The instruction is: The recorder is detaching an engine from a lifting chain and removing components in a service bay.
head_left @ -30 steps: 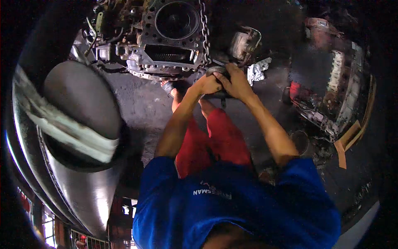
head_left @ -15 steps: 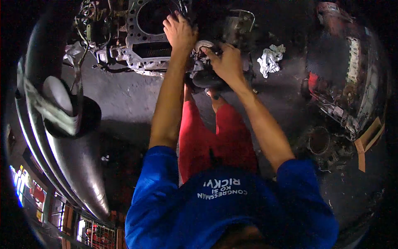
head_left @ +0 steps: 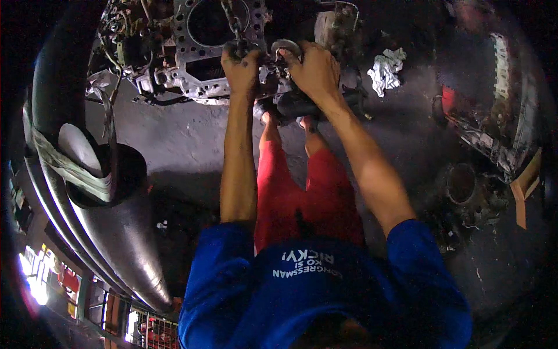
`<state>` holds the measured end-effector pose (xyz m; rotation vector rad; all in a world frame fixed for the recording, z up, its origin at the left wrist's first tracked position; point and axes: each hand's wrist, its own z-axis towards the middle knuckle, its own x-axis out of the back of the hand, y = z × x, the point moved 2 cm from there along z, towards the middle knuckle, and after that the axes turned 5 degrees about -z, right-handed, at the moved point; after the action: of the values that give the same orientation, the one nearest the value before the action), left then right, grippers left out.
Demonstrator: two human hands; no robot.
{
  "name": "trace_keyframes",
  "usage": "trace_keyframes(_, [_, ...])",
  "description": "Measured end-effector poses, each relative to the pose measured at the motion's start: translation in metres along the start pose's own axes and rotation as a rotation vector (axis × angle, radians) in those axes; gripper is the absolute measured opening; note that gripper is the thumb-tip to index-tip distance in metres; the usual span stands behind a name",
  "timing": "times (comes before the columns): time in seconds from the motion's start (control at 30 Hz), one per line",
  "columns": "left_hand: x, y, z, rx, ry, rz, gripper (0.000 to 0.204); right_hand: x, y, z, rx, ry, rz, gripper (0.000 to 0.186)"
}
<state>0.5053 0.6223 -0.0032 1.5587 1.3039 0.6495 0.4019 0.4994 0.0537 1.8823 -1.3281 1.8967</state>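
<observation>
My left hand (head_left: 240,71) is closed at the right edge of a large metal engine part (head_left: 181,41) with a big round opening. A chain (head_left: 234,22) hangs over that opening and runs down to the fingers, which are curled round its lower end. Just to the right, the thumb and fingers of my right hand (head_left: 315,71) close on a round, pale metal piece (head_left: 285,46). Its lower part sits among small dark fittings (head_left: 273,72) that I cannot make out. A dark, rounded part (head_left: 296,104) lies below my right hand, close to my feet.
Crumpled white paper or cloth (head_left: 386,71) lies on the dark floor at right. Beyond it stands another big machine part (head_left: 500,99), with a bent cardboard piece (head_left: 526,186) beside it. A large shiny metal tube (head_left: 122,244) with a strap (head_left: 70,160) fills the left side.
My left hand has come down and nearer, off the opening's edge, and the chain now shows above it. My right hand has shifted slightly up, still at the round piece.
</observation>
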Motion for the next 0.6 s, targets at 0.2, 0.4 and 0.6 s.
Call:
trace_keyframes(0.2, [0.007,-0.003,-0.005,0.010,-0.040,-0.216,0.019,-0.013,-0.002,0.011,0.072,-0.095,-0.006,0.041])
trace_keyframes(0.4, [-0.008,0.004,-0.022,-0.047,-0.066,0.086,0.048,-0.039,0.016,0.022,0.321,-0.303,-0.114,0.027])
trace_keyframes(0.6, [-0.001,0.030,0.002,-0.055,-0.124,0.027,0.031,-0.037,0.006,0.015,0.560,-0.335,-0.258,0.025])
